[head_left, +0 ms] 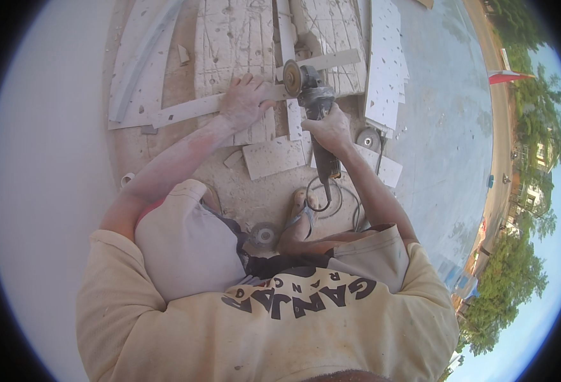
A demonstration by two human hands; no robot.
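Observation:
A long, narrow white tile strip (188,111) lies crosswise over scored, dust-covered blocks (234,48). My left hand (247,102) holds it down near its middle, with the fingers over the far side and the thumb toward the near side. In my right hand (331,130) is a dark angle grinder (322,102), gripped around its body. The round disc (292,77) of the grinder stands at the strip, just right of my left hand. Whether the disc touches the strip I cannot tell. Past the disc, a strip end (337,60) continues to the right.
Speckled white boards (382,63) are stacked at the right, and more panels (143,57) lie at the left. Tile offcuts (273,158) lie nearer me. Loose discs (264,235) rest on the dusty floor. The grinder's cord (341,204) loops beside my foot (301,216).

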